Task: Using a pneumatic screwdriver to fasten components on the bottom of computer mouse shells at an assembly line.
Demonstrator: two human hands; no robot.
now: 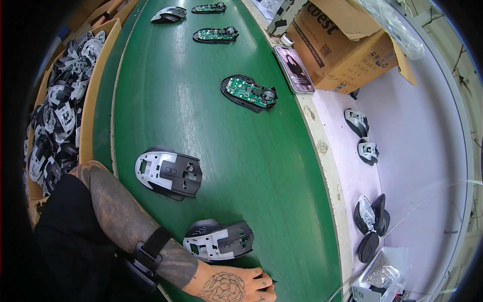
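My left hand (239,285) reaches in from the lower left, its fingers curled at the bottom edge of the picture. A sliver of something dark shows at the fingertips; most of it is hidden. Just above the hand lies a grey-and-black computer mouse top shell (219,241) with cut-out openings. Farther up and to the left sits another mouse shell (168,172) of the same kind. Both rest on a green conveyor belt (271,201). My right hand is out of the picture.
Farther along the belt lie mouse bases with green circuit boards (251,94) and a shell (169,14). A carton of shells (86,100) stands left. On the right ledge are a phone (294,69), a cardboard box (327,45), mouse parts (369,152) and a small screw tray (380,272).
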